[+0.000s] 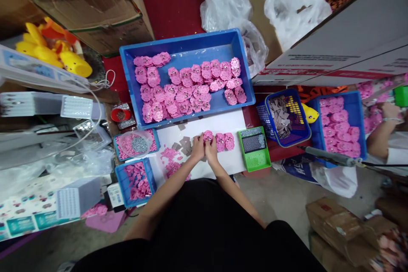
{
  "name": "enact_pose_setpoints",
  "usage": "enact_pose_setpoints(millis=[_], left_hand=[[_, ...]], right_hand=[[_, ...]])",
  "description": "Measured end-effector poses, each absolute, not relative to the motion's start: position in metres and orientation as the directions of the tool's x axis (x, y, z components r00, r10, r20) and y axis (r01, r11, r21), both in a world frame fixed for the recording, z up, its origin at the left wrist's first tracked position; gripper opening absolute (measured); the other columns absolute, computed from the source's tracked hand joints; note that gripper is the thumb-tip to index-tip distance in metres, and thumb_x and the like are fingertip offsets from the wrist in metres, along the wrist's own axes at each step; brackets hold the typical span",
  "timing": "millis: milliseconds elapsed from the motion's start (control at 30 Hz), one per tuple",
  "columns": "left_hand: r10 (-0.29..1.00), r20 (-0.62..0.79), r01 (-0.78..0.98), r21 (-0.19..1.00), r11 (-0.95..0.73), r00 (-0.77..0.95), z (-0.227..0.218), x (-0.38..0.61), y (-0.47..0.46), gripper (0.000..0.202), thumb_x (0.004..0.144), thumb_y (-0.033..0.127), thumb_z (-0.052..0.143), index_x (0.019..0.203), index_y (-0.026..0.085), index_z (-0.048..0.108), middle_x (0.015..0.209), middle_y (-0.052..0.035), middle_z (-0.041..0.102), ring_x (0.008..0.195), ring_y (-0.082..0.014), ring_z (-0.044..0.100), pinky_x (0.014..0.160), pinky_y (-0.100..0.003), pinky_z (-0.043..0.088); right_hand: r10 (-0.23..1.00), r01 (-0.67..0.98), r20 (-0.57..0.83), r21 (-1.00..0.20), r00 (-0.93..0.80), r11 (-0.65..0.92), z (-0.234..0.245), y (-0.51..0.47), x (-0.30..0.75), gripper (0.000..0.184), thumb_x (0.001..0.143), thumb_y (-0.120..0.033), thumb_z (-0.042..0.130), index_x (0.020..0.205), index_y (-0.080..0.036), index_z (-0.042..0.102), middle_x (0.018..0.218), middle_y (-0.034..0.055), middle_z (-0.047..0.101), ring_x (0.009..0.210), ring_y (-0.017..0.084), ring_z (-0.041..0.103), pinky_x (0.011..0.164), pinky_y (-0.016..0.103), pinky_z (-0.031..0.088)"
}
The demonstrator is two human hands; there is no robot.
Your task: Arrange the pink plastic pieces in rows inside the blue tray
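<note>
My left hand (198, 148) and my right hand (211, 148) meet over a white work surface (199, 127). Between their fingertips they grip a pink plastic piece (208, 136) shaped like a small animal face. Just right of it lie two similar pink pieces (225, 142). Left of my hands are flat grey-brown pieces (185, 146) and a loose pile of small pink parts (172, 163). A large blue tray (191, 42) beyond my hands holds rows of stacked pink pieces (183, 100).
A green tray (257, 162) with small metal parts and a blue basket (295, 138) of grey pieces stand at right. Two small blue trays (119, 178) hold pink parts at left. Cardboard boxes (105, 8) rise behind. Another person's arm (379, 136) shows at far right.
</note>
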State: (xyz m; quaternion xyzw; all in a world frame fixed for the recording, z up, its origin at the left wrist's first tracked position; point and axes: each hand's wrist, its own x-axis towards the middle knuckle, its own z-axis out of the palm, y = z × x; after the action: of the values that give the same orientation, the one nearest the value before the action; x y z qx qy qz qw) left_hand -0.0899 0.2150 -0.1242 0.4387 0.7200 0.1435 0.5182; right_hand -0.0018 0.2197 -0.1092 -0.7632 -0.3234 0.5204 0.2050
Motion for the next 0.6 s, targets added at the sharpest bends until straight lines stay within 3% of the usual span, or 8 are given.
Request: enact_pose_setpoints(millis=[267,400,500,600], left_hand=[[0.793,-0.603,0.496,0.663,0.561,-0.091,-0.111,-0.081,0.213,0.064,0.103,0.043,0.062,0.16,0.023,0.042,0.174,-0.0149,0.025,0.159,-0.0418,0.024,0.126,-0.069,0.025],[0.824,-0.564,0.492,0.703,0.514,-0.056,-0.097,-0.073,0.221,0.065,0.103,0.042,0.059,0.162,0.023,0.039,0.176,-0.0157,0.018,0.162,-0.0413,0.015,0.129,-0.066,0.019],[0.851,-0.524,0.482,0.741,0.467,-0.018,-0.089,-0.062,0.241,0.065,0.101,0.039,0.061,0.161,0.023,0.042,0.176,-0.0157,0.021,0.163,-0.0387,0.014,0.132,-0.06,0.015],[0.867,-0.498,0.459,0.77,0.443,-0.003,-0.083,-0.058,0.265,0.067,0.097,0.04,0.068,0.158,0.02,0.047,0.174,-0.0173,0.026,0.162,-0.0402,0.016,0.131,-0.062,0.015]], right_hand=[[0.694,0.253,-0.671,-0.647,0.26,-0.72,-0.1,0.218,0.0,0.062,0.103,-0.048,0.057,0.158,-0.022,0.044,0.169,0.0159,0.039,0.155,0.035,0.041,0.127,0.062,0.032],[0.737,0.288,-0.629,-0.678,0.249,-0.676,-0.086,0.218,0.012,0.064,0.105,-0.048,0.043,0.163,-0.023,0.035,0.173,0.0139,0.035,0.16,0.029,0.034,0.131,0.052,0.03],[0.791,0.357,-0.565,-0.707,0.233,-0.61,-0.08,0.242,0.032,0.06,0.108,-0.047,0.029,0.161,-0.022,0.036,0.167,0.0144,0.044,0.154,0.026,0.041,0.129,0.049,0.032],[0.855,0.458,-0.501,-0.733,0.137,-0.503,-0.083,0.29,0.056,0.051,0.109,-0.047,0.037,0.15,-0.018,0.05,0.152,0.0156,0.058,0.14,0.027,0.056,0.121,0.052,0.041]])
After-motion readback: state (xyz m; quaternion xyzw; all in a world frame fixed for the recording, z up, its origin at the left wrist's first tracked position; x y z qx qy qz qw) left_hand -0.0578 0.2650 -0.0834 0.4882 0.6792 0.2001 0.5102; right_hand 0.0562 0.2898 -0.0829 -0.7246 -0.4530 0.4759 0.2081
